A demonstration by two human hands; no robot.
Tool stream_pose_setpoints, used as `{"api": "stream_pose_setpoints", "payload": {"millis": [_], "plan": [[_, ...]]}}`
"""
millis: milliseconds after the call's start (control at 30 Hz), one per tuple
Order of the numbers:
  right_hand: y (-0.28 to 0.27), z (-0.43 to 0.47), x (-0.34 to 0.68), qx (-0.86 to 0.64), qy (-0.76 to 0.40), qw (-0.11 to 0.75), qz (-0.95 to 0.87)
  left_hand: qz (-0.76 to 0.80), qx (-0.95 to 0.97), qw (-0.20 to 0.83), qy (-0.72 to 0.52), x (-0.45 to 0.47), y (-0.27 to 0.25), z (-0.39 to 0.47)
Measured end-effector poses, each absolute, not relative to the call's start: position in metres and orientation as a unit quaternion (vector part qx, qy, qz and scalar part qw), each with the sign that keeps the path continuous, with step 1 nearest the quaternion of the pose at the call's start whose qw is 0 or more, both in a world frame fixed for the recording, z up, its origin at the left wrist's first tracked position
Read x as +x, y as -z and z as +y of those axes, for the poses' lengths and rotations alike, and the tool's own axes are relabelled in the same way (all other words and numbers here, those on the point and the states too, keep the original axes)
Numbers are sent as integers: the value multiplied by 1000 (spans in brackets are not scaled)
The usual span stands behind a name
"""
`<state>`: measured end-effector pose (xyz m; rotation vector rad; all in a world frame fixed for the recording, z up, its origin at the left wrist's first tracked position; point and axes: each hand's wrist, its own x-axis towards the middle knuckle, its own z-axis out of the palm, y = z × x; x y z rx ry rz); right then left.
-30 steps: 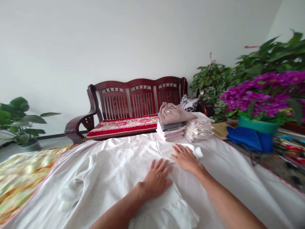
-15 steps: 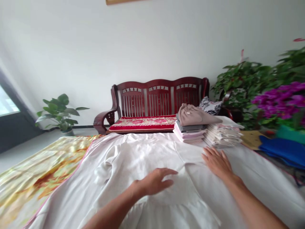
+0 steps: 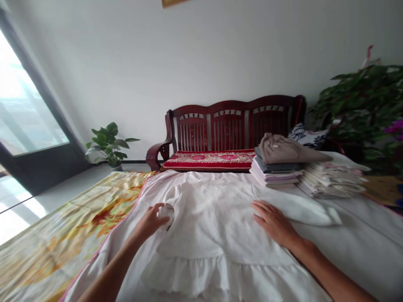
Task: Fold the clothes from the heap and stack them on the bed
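White garment (image 3: 217, 226) lies spread on the white sheet (image 3: 362, 243), between the two hands and in front of the wooden sofa (image 3: 226, 130). Progress, judging by the layout: the body is flat and mostly smooth, with soft wrinkles left across the front; the right-side sleeve (image 3: 302, 209) is already stretched out sideways past the body, while the left-side sleeve (image 3: 173, 195) is bent down and bunched at its cuff (image 3: 167, 213) — that one is not yet straightened. No fold in the body so far. Other pieces look done: a mixed-colour stack (image 3: 275, 175) with a folded brown garment (image 3: 281, 152) on top, and a pale stack (image 3: 333, 180) just beside it, both near the far edge on the right. Orientation: ruffled hem (image 3: 195, 272) faces the person, neck end points away toward the sofa; the body's long axis runs near to far, roughly straight out from the wearer, and the stretched sleeve goes off to the right, crosswise. Left hand (image 3: 151, 220) is at the cuff, thumb and fingers curved with a gap between — can't tell if they grip any cloth. Right hand (image 3: 274, 222) is palm down by the right side of the body, fingers extended, close together, holding nothing.
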<state>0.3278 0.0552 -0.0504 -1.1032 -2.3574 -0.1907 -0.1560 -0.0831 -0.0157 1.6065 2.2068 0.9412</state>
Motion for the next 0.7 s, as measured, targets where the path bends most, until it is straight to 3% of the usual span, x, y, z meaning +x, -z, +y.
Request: {"api": "stream_pose_setpoints", "payload": {"millis": [100,267,333,467,700], "plan": [[56,61,332,-409,46,265,-872,776,569,58,-265,-147,0,-85],[53,63,335,-408,30,267,-872,772,535,-236,-251,-148,-47,-96],[53,63,335,-406,25,268,-873,749,559,-279,-222,-156,-52,-103],[53,64,336,-399,16,275,-875,808,539,-148,-183,-182,-38,-113],[48,61,334,-401,12,273,-874,862,374,-41,-339,-242,-30,-97]]}}
